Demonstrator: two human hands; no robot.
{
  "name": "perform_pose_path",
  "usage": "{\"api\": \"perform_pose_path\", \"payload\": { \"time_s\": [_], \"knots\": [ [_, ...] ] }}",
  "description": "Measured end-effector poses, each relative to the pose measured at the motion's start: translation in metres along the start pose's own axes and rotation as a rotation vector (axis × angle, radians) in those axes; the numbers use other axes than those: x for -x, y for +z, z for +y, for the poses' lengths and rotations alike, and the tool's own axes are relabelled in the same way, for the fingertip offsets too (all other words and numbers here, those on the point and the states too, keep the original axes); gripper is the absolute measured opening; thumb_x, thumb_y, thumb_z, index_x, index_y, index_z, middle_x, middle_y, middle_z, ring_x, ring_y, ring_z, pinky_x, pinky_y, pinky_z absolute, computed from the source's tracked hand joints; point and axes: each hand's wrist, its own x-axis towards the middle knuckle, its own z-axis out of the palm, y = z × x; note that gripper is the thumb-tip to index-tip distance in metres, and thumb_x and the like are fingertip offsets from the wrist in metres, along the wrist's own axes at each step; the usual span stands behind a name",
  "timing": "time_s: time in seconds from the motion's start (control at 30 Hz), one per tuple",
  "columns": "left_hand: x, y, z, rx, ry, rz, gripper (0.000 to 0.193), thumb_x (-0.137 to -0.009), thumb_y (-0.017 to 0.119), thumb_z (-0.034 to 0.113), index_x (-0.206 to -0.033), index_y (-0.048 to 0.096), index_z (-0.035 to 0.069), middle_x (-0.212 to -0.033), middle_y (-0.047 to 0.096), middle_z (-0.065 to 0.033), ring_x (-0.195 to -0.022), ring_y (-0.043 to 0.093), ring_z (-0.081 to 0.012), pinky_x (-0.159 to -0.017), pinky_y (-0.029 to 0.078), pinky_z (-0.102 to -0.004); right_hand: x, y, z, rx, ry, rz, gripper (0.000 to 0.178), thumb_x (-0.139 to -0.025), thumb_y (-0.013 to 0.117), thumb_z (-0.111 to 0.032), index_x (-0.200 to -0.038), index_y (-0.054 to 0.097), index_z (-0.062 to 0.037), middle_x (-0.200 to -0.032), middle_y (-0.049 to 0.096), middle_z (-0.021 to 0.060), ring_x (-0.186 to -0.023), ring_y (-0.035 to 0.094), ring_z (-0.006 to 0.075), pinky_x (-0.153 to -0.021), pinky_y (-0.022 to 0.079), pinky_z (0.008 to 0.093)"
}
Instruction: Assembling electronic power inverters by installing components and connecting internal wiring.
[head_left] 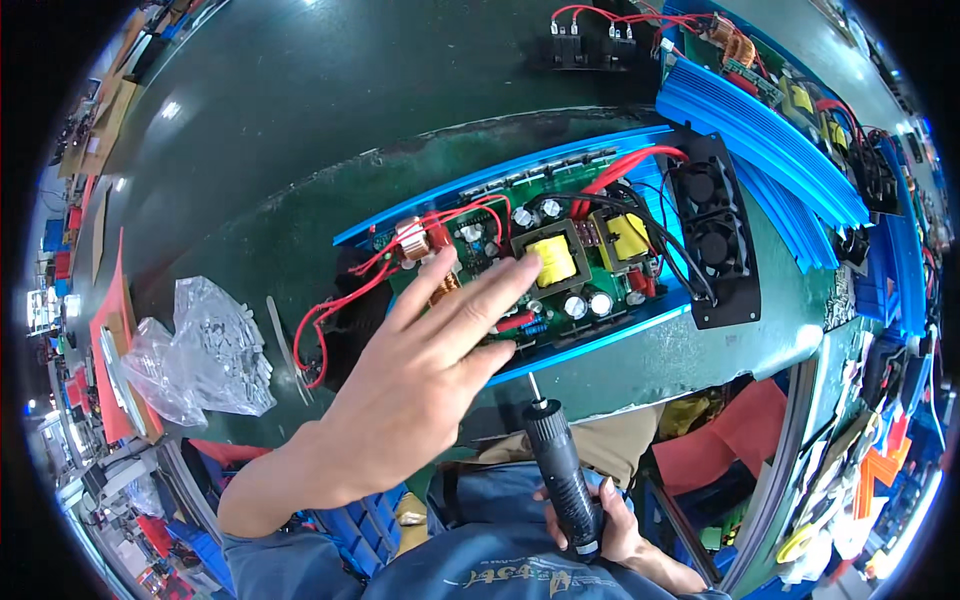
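Observation:
On the green bench lies a blue metal housing (600,336) holding a green circuit board (490,215) with yellow transformers (557,259), coils and capacitors. A black end plate with two fans (712,215) stands at its right end, joined by red and black wires. My left hand (440,335) reaches over the board's left half, fingers spread, fingertips by a yellow transformer; whether they touch it is hard to tell. Close to my body, my right hand (600,525) grips a black electric screwdriver (563,475), its bit pointing up at the housing's near edge.
A clear plastic bag of small grey parts (225,345) lies left, beside metal tweezers (285,340). More blue housings (760,130) with boards stand at the far right. Black sockets on red wires (590,45) rest at the back. An open drawer (720,450) sits below the near edge.

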Motion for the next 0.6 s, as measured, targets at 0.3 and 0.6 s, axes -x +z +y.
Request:
{"api": "perform_pose_path", "payload": {
  "time_s": [0.3, 0.6],
  "knots": [
    [0.012, 0.010, 0.015, 0.044, -0.077, 0.028, 0.026, -0.082, 0.065, 0.000, -0.106, 0.066, -0.008, -0.152, 0.048, -0.0174, -0.140, 0.048, -0.0302, -0.122, 0.025, -0.0551, 0.000, 0.000, 0.004, 0.153, -0.059, 0.110, 0.098, -0.097, 0.022, -0.078, -0.139, 0.047, 0.0068, -0.083, 0.065, 0.0099, -0.067, 0.059, 0.0136, -0.064, 0.044, 0.0260],
    [0.017, 0.029, 0.008, 0.000, 0.024, 0.203, 0.029, -0.094, 0.061, 0.004, -0.121, 0.065, -0.005, -0.151, 0.052, -0.0117, -0.143, 0.046, -0.0257, -0.122, 0.028, -0.0504, -0.006, -0.011, 0.005, -0.030, -0.002, -0.004, 0.096, -0.094, 0.020, -0.081, -0.136, 0.051, -0.0007, -0.057, 0.053, 0.0082, -0.049, 0.045, 0.0197, -0.055, 0.040, 0.0312]
  ]
}}
